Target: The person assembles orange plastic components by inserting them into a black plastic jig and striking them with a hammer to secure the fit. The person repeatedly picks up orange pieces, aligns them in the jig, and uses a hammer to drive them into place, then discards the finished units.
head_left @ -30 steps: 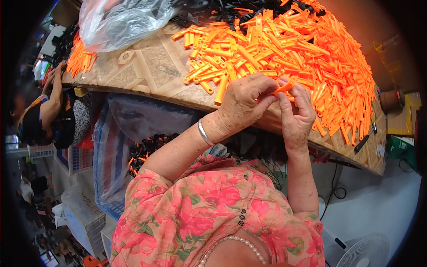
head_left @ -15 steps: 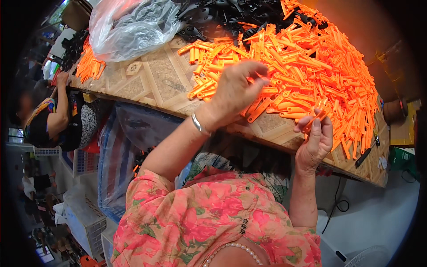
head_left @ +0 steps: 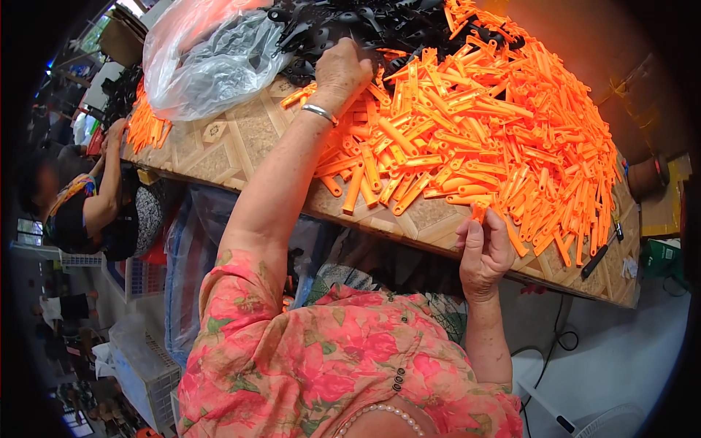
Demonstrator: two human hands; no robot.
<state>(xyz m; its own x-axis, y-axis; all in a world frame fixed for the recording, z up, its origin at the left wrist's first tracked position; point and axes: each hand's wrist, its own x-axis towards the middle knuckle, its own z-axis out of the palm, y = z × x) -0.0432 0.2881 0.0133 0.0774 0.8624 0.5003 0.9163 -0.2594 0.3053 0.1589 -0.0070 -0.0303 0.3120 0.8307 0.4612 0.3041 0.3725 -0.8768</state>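
My left hand [head_left: 340,77], with a silver bangle at its wrist, reaches over the table to the near edge of a heap of black plastic parts [head_left: 321,35]. Its fingertips are hidden behind the hand and among those parts. My right hand [head_left: 485,255] is closed near the table's front edge, pinching an orange plastic handle piece [head_left: 479,210] upright between thumb and fingers. Beyond it spreads a big pile of long, narrow orange plastic handle pieces [head_left: 504,139], lying at all angles.
A clear plastic bag [head_left: 226,73] lies on the patterned tabletop [head_left: 219,139] at the far left. Near the right corner is a black-handled tool [head_left: 595,261]. Another person [head_left: 102,197] works at the left, beside a smaller orange pile [head_left: 148,124]. Crates [head_left: 146,372] stand on the floor.
My left hand has moved away and left, from over the orange pile to the black parts. My right hand has drawn slightly left and nearer, still pinching an orange piece.
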